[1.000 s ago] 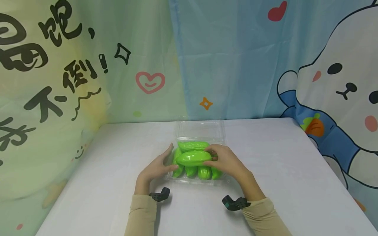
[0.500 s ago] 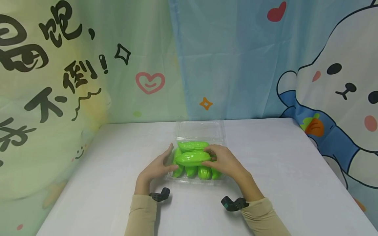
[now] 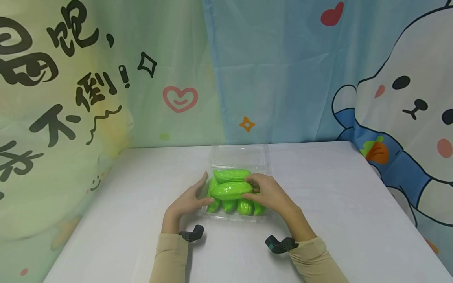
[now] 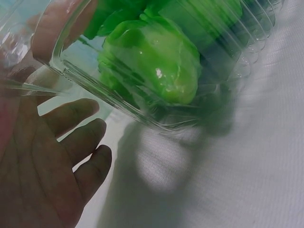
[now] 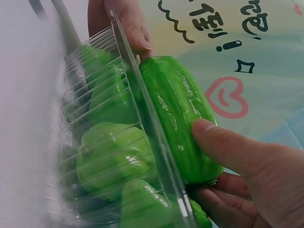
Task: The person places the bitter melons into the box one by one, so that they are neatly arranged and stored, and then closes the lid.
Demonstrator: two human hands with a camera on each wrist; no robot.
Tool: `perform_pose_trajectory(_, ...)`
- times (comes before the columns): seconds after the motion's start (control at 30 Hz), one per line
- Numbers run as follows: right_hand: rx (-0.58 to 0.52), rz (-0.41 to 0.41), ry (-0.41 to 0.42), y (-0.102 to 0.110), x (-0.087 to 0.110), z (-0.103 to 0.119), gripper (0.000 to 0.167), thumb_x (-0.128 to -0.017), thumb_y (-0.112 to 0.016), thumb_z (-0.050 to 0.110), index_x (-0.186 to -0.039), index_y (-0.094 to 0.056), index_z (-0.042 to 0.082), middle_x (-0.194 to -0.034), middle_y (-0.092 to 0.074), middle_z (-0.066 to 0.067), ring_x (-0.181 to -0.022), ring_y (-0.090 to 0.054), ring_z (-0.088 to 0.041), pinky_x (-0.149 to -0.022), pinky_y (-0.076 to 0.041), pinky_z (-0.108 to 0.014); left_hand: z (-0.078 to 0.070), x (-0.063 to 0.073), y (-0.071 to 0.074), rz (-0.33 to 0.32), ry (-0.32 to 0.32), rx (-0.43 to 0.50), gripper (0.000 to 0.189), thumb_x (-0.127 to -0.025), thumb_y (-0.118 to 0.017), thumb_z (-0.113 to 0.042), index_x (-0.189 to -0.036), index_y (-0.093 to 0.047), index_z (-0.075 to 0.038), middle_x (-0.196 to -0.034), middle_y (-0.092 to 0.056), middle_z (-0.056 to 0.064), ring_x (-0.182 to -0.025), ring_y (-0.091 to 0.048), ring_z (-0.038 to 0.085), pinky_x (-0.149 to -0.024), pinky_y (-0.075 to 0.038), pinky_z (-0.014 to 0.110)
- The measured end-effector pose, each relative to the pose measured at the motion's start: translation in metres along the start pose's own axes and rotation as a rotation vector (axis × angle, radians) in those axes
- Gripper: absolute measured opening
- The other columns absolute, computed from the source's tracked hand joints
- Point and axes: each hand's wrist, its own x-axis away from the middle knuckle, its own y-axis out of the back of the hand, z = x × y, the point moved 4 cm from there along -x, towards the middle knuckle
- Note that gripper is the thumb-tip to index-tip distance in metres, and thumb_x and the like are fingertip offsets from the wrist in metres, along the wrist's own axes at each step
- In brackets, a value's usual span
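Observation:
A clear plastic clamshell box [image 3: 230, 217] holds several bright green, glossy ridged gourds [image 3: 245, 207]. On top of them, lying crosswise, is another green ridged gourd [image 3: 231, 191]. My right hand [image 3: 270, 192] pinches its right end, thumb on the near side and fingers behind, as the right wrist view also shows. My left hand [image 3: 187, 198] rests at the box's left side, its thumb near the rim. In the left wrist view, the fingers of that hand [image 4: 52, 147] are spread out by the box corner. The gourds hide most of the box floor.
The transparent lid [image 3: 240, 156] stands open at the back of the box. A white table [image 3: 311, 188] spreads around it. Behind hangs a printed curtain [image 3: 276, 70] with lettering, hearts and a cartoon animal. Each wrist carries a small black camera [image 3: 281, 244].
The right hand and the gourd it pinches have shifted very slightly left from one second ago. The left hand, the box and the other gourds have stayed in place.

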Motion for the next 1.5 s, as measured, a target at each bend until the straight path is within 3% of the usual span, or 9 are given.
perform_pose_trajectory(0.33, 0.041, 0.008, 0.041, 0.004, 0.001, 0.000, 0.049, -0.079, -0.076, 0.034, -0.119, -0.063, 0.010, -0.117, -0.066, -0.006, -0.097, -0.067, -0.021, -0.083, -0.057, -0.030, 0.003, -0.002, -0.001, -0.002, 0.033, -0.017, 0.099, -0.080, -0.068, -0.053, -0.153, -0.009, -0.021, -0.159, -0.009, -0.006, -0.147, -0.011, 0.017, -0.121, -0.012, 0.041)
perform_pose_trajectory(0.6, 0.011, 0.039, 0.064, 0.006, 0.001, -0.003, 0.047, -0.080, -0.076, 0.028, -0.121, -0.064, 0.007, -0.115, -0.066, -0.008, -0.099, -0.067, -0.019, -0.084, -0.057, -0.025, 0.002, -0.001, -0.001, -0.005, 0.034, -0.014, 0.099, -0.080, -0.068, -0.052, -0.153, -0.010, -0.020, -0.160, -0.010, -0.005, -0.148, -0.011, 0.018, -0.121, -0.012, 0.042)
perform_pose_trajectory(1.13, -0.031, 0.038, 0.011, 0.003, -0.002, -0.004, 0.048, -0.079, -0.078, 0.027, -0.119, -0.063, 0.006, -0.118, -0.065, -0.011, -0.098, -0.069, -0.023, -0.082, -0.058, -0.028, 0.000, -0.001, 0.001, -0.010, 0.006, -0.011, 0.097, -0.082, -0.069, -0.046, -0.154, -0.009, -0.017, -0.160, -0.010, 0.000, -0.148, -0.011, 0.022, -0.121, -0.011, 0.044)
perform_pose_trajectory(1.5, -0.056, 0.015, -0.001, 0.017, 0.003, -0.011, 0.052, -0.083, -0.073, 0.033, -0.128, -0.059, 0.011, -0.121, -0.064, -0.008, -0.105, -0.066, -0.025, -0.087, -0.057, -0.035, 0.003, -0.001, 0.000, -0.013, 0.048, -0.007, 0.098, -0.080, -0.069, -0.050, -0.153, -0.010, -0.021, -0.159, -0.011, -0.005, -0.148, -0.012, 0.018, -0.121, -0.013, 0.041)
